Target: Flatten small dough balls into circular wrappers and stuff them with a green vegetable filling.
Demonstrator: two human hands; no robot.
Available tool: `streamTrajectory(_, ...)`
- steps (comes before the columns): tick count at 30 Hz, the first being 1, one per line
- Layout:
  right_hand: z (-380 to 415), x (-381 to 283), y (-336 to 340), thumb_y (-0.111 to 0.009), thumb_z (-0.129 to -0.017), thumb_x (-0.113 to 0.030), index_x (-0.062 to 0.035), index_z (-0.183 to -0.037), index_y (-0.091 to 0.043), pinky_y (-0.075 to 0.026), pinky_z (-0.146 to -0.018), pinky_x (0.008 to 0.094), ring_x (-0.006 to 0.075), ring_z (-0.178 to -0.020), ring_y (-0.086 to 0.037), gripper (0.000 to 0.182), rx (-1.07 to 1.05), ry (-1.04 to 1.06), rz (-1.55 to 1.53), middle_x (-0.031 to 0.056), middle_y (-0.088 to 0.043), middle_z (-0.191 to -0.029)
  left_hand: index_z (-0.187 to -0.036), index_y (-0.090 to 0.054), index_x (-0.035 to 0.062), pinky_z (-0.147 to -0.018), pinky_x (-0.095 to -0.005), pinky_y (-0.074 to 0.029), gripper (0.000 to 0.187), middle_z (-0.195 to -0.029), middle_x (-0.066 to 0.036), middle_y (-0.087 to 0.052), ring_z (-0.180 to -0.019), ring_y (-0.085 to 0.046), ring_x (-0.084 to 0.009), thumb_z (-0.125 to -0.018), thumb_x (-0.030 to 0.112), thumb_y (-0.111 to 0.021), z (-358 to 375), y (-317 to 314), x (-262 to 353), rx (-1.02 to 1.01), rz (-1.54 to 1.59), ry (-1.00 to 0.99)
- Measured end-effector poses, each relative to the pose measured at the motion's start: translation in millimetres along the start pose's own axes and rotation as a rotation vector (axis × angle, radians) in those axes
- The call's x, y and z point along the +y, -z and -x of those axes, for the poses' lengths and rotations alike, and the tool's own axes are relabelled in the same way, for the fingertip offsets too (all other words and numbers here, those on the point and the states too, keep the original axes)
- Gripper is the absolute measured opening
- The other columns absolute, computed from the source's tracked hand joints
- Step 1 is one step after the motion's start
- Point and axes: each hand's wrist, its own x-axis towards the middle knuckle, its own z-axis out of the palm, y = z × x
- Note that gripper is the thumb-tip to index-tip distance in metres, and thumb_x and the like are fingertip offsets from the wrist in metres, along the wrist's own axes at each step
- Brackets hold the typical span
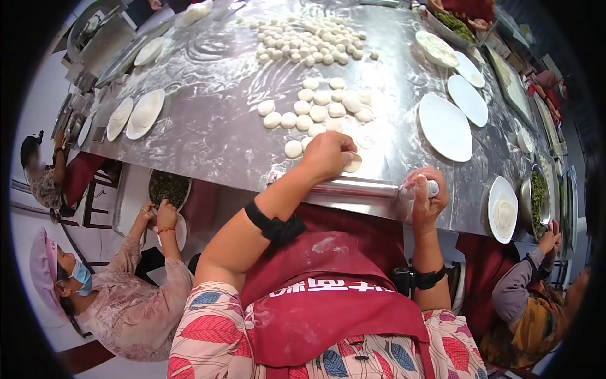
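My left hand (329, 153) is closed, its fingertips pinching the edge of a small flat dough disc (353, 164) on the floured steel table. Just in front of me, along the near table edge, lies a shiny metal rolling pin (363, 187). My right hand (427, 196) wraps round the pale handle at its right end. Beyond my left hand, several round dough pieces (319, 113) sit in a loose group. One dough piece (293, 149) lies close to my left wrist. My left fingers partly hide the disc.
A big cluster of dough pieces (309, 41) covers the far middle. White plates stand right (445, 128) and left (145, 114), some bearing flat wrappers. Co-workers sit on both sides, near a bowl of green filling (169, 188) and another bowl (538, 199).
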Motion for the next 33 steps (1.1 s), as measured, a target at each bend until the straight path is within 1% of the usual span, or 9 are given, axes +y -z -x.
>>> streamTrajectory(3, -7, 6, -5, -0.057, -0.090, -0.002, -0.0005, -0.085, -0.053, -0.046, -0.055, 0.0277, 0.0135, -0.059, -0.055, 0.006, 0.014, 0.019, 0.021, 0.0090, -0.057, -0.071, -0.091, -0.069, -0.0011, -0.067, -0.0274, -0.051, 0.016, -0.081, -0.010, -0.069, -0.073, -0.064, -0.0145, -0.077, 0.006, -0.070, -1, 5, -3, -0.012, -0.017, 0.030)
streamTrajectory(9, -33, 10, -17, -0.060, -0.088, -0.004, -0.0014, -0.087, -0.054, -0.042, -0.045, 0.0226, 0.0090, -0.050, -0.053, 0.007, 0.044, -0.429, -0.099, 0.0048, -0.056, -0.061, -0.090, -0.071, -0.0002, -0.069, -0.0286, -0.051, 0.016, -0.082, -0.012, -0.070, -0.073, -0.065, -0.0164, -0.076, 0.007, -0.071, -8, 9, -5, -0.083, -0.050, 0.022)
streamTrajectory(14, -64, 42, -40, -0.063, -0.088, -0.008, -0.0049, -0.084, -0.052, -0.036, -0.037, 0.0225, 0.0069, -0.042, -0.048, 0.012, 0.059, -0.389, -0.018, 0.0005, -0.051, -0.054, -0.087, -0.072, 0.0003, -0.071, -0.0342, -0.051, 0.018, -0.081, -0.017, -0.069, -0.074, -0.067, -0.0253, -0.075, 0.014, -0.071, -10, 11, 10, -0.088, -0.230, -0.043)
streamTrajectory(16, -68, 42, -41, -0.064, -0.087, -0.007, -0.0056, -0.084, -0.051, -0.037, -0.038, 0.0232, 0.0069, -0.043, -0.048, 0.013, 0.028, -0.382, -0.011, 0.0001, -0.049, -0.055, -0.087, -0.072, 0.0006, -0.071, -0.0349, -0.051, 0.019, -0.081, -0.017, -0.069, -0.074, -0.067, -0.0258, -0.075, 0.014, -0.070, -13, 10, 14, -0.114, -0.298, -0.055)
streamTrajectory(20, -36, 52, -20, -0.064, -0.085, -0.003, -0.0058, -0.087, -0.050, -0.040, -0.042, 0.0229, 0.0076, -0.047, -0.051, 0.015, 0.105, -0.146, 0.258, 0.0006, -0.051, -0.060, -0.081, -0.066, -0.0017, -0.066, -0.0340, -0.051, 0.012, -0.072, -0.015, -0.066, -0.070, -0.066, -0.0225, -0.075, 0.009, -0.066, -17, 10, 4, -0.066, -0.234, -0.056)
streamTrajectory(22, -16, 18, -15, -0.062, -0.084, 0.000, -0.0064, -0.086, -0.049, -0.040, -0.043, 0.0229, 0.0074, -0.050, -0.052, 0.015, 0.110, -0.267, 0.138, 0.0015, -0.054, -0.063, -0.078, -0.060, -0.0019, -0.062, -0.0322, -0.050, 0.008, -0.069, -0.013, -0.064, -0.069, -0.065, -0.0186, -0.074, 0.005, -0.062, -13, 9, 0, -0.057, -0.075, 0.057)
streamTrajectory(26, -29, 24, -21, -0.066, -0.083, -0.001, -0.0058, -0.085, -0.049, -0.041, -0.045, 0.0235, 0.0074, -0.054, -0.053, 0.018, 0.125, -0.377, 0.114, 0.0017, -0.055, -0.064, -0.085, -0.063, -0.0017, -0.065, -0.0331, -0.051, 0.014, -0.075, -0.014, -0.066, -0.072, -0.066, -0.0206, -0.076, 0.008, -0.062, -5, 7, 2, -0.140, -0.117, 0.025)
streamTrajectory(29, -63, 65, -37, -0.067, -0.082, -0.004, -0.0047, -0.083, -0.049, -0.042, -0.048, 0.0261, 0.0087, -0.055, -0.053, 0.018, 0.081, -0.220, 0.271, 0.0030, -0.054, -0.061, -0.091, -0.066, -0.0004, -0.069, -0.0354, -0.050, 0.020, -0.080, -0.015, -0.067, -0.074, -0.065, -0.0254, -0.077, 0.014, -0.063, -13, 4, 4, -0.033, -0.320, -0.071)
streamTrajectory(33, -68, 75, -37, -0.067, -0.083, -0.005, -0.0050, -0.082, -0.049, -0.042, -0.048, 0.0269, 0.0091, -0.053, -0.053, 0.018, 0.075, -0.214, 0.286, 0.0035, -0.053, -0.060, -0.091, -0.068, 0.0010, -0.072, -0.0363, -0.050, 0.023, -0.080, -0.017, -0.067, -0.074, -0.065, -0.0285, -0.078, 0.019, -0.066, -29, 5, 12, -0.211, -0.253, -0.038)
